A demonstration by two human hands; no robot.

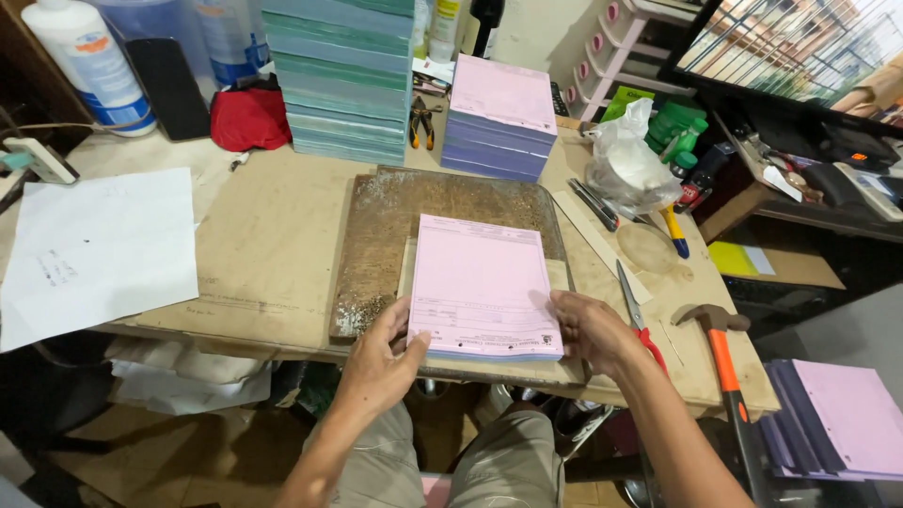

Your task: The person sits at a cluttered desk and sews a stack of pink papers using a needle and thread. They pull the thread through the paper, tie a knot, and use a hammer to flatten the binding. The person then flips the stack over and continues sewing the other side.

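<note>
Two hands: left hand and right hand grasp the pink pad.
Bag: clear plastic bag, contents unclear.
Beside: scissors, hammer on tabletop.

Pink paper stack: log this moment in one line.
left hand: grips pink paper stack near corner | right hand: on stack's right edge | stack: on wooden board

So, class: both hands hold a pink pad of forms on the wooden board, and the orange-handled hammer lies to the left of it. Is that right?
Not quite. The head view shows the hammer lying to the right of the pink pad, past the scissors. The rest stands: the left hand and right hand both hold the pad on the wooden board.
</note>
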